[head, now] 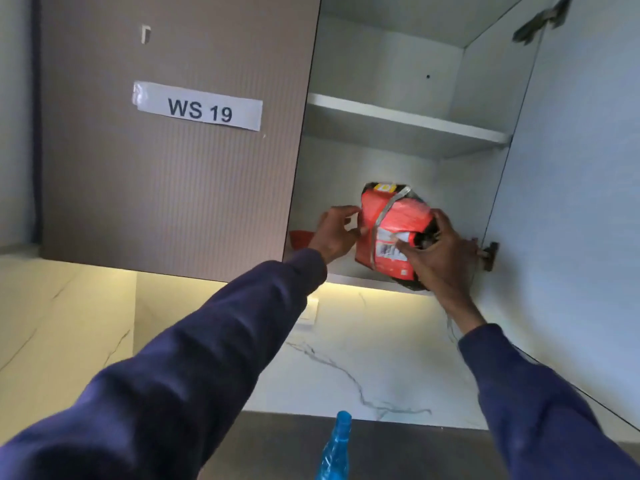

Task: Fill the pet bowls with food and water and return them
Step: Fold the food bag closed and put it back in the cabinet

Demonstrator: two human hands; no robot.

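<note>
With the right-hand cupboard door (571, 168) swung open, both hands are up inside the wall cupboard, clamped on a red food bag (391, 233). Left hand (334, 233) pinches the bag's edge at its 9 o'clock side, right hand (440, 251) wraps round the 4 o'clock side w/ fingers curled over the crumpled black end. Bag sits on the bottom shelf (349, 278) of the cupboard, tilted, its lower corner poking out past the front lip. It's got a grey strip running down it and a white label patch near the right thumb, text too blurry to read tbh.

Another bit of red (300, 239) shows at 9 o'clock of the left hand, mostly hidden behind the closed door (173, 202), which has a "WS 19" label (197, 106) stuck on. Upper shelf (405, 117) at 12 o'clock of the bag. Both arms in dark blue sleeves (194, 368).

Down at 6 o'clock a blue plastic bottle (337, 448) stands on the dark worktop (415, 452), marble-look wall (363, 362) behind it, lit from under the cupboard.
</note>
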